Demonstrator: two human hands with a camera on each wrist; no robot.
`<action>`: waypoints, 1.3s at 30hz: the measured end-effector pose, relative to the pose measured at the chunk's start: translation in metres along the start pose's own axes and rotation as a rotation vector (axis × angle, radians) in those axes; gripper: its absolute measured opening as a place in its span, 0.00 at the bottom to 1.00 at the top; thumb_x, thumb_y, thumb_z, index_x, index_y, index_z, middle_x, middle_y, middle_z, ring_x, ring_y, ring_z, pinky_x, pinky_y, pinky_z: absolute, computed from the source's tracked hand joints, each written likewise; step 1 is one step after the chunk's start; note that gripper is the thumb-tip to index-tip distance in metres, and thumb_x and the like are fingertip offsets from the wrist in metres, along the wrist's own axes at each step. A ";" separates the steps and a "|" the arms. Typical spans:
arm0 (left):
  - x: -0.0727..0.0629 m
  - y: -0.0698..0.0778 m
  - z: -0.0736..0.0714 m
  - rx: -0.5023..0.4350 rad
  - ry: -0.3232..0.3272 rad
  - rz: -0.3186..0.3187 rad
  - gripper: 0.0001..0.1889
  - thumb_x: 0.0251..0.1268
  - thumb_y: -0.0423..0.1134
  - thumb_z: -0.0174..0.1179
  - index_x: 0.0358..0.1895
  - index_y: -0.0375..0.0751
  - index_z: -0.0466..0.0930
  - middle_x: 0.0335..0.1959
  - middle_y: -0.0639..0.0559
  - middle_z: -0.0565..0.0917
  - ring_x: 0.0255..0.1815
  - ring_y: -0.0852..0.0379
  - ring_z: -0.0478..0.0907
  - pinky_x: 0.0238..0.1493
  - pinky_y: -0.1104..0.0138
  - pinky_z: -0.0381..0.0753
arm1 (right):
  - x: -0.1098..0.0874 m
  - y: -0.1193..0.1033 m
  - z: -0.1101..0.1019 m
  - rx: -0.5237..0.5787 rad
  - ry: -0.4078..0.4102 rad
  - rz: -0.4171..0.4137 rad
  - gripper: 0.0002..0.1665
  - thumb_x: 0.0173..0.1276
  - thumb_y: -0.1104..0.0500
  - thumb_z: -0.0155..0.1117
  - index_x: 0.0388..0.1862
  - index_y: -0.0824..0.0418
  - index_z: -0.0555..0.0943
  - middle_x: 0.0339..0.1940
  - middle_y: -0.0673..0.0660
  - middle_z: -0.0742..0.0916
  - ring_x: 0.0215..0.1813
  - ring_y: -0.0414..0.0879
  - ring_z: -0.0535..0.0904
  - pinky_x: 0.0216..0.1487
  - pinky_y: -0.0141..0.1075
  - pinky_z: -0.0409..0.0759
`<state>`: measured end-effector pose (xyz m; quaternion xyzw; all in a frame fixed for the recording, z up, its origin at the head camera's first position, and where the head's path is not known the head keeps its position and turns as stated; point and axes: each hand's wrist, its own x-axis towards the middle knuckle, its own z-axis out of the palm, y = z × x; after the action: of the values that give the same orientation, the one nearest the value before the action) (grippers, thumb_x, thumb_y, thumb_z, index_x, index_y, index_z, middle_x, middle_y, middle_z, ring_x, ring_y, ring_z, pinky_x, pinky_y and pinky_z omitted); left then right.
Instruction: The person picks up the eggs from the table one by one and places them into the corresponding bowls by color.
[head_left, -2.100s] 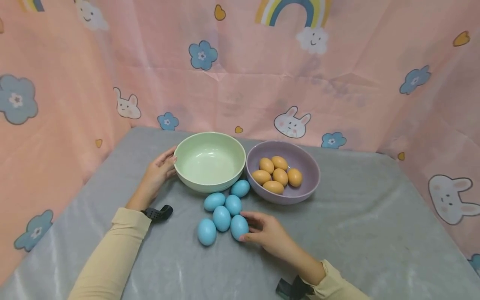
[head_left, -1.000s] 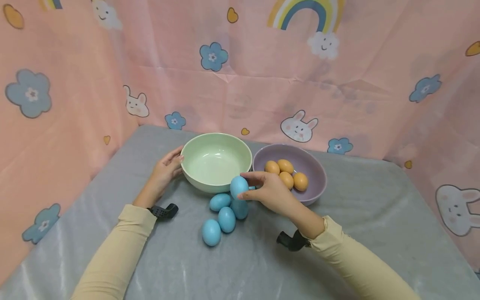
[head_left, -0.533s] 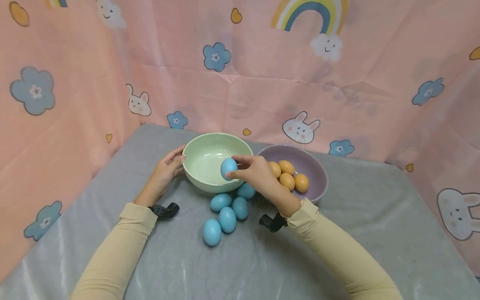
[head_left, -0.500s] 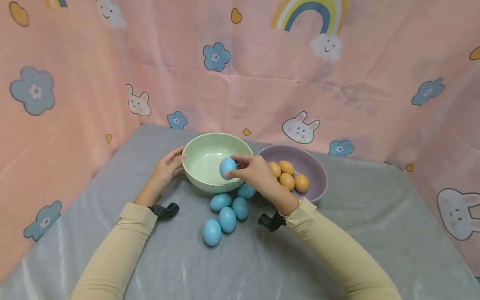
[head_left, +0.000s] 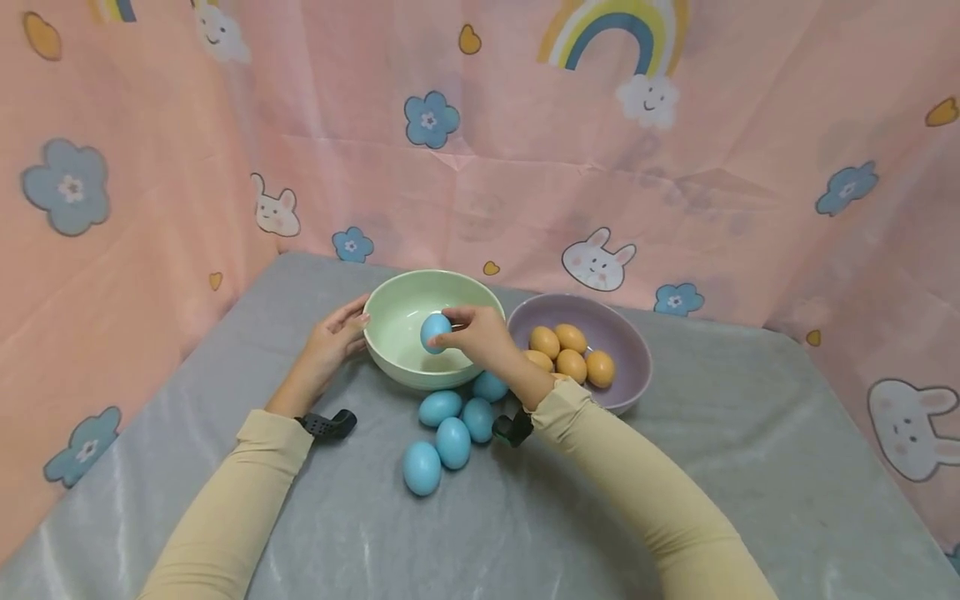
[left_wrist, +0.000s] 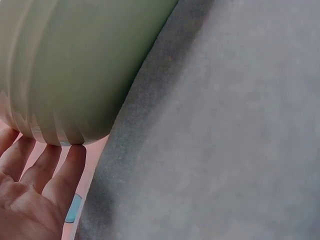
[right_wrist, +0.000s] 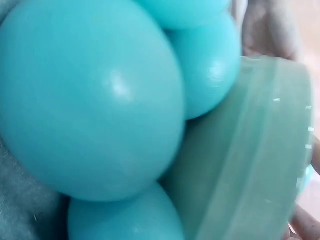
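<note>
In the head view my right hand [head_left: 480,333] pinches a blue egg [head_left: 435,333] between thumb and fingers, inside the rim outline of the green bowl [head_left: 397,367]. My left hand [head_left: 326,354] touches that bowl's left side. In the left wrist view, extended left fingertips [left_wrist: 75,155] rest against its outer wall [left_wrist: 75,75]. Several more blue eggs [head_left: 453,442] lie on the table just in front of the bowl. They look large and close in the right wrist view, where one blue egg [right_wrist: 95,100] covers much of the bowl wall [right_wrist: 245,150].
A purple bowl [head_left: 633,354] stands right beside the green one and holds several brown eggs [head_left: 572,367]. My right forearm partly hides its front. Grey cloth [head_left: 750,467] covers the table, and a pink patterned curtain [head_left: 495,200] hangs behind and at both sides.
My right hand took one blue egg from the front group, raised it and carried it left over the green bowl. My left hand stays at the bowl's side. The head view shifted slightly.
</note>
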<state>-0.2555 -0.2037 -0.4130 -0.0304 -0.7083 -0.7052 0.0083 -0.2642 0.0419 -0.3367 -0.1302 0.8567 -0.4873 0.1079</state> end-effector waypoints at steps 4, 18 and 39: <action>0.000 -0.001 0.001 0.000 0.000 -0.007 0.30 0.78 0.46 0.50 0.78 0.44 0.56 0.79 0.45 0.61 0.76 0.47 0.64 0.57 0.78 0.80 | 0.006 0.004 0.005 -0.045 -0.007 -0.010 0.34 0.58 0.60 0.76 0.64 0.66 0.78 0.60 0.61 0.86 0.59 0.53 0.84 0.61 0.41 0.84; 0.000 -0.001 0.001 0.001 0.003 -0.011 0.30 0.79 0.46 0.50 0.78 0.44 0.56 0.78 0.46 0.62 0.76 0.46 0.65 0.57 0.79 0.80 | 0.019 0.009 0.011 -0.311 -0.081 0.006 0.32 0.55 0.56 0.79 0.59 0.63 0.82 0.57 0.58 0.87 0.62 0.50 0.81 0.64 0.39 0.81; -0.001 0.001 0.001 0.002 0.001 -0.011 0.30 0.79 0.46 0.49 0.79 0.43 0.56 0.79 0.46 0.61 0.76 0.46 0.64 0.57 0.79 0.80 | 0.020 0.007 0.010 -0.426 -0.195 -0.004 0.33 0.55 0.54 0.79 0.60 0.63 0.82 0.57 0.57 0.87 0.62 0.49 0.81 0.64 0.38 0.81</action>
<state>-0.2541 -0.2028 -0.4126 -0.0260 -0.7091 -0.7046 0.0047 -0.2809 0.0313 -0.3491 -0.1983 0.9254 -0.2808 0.1593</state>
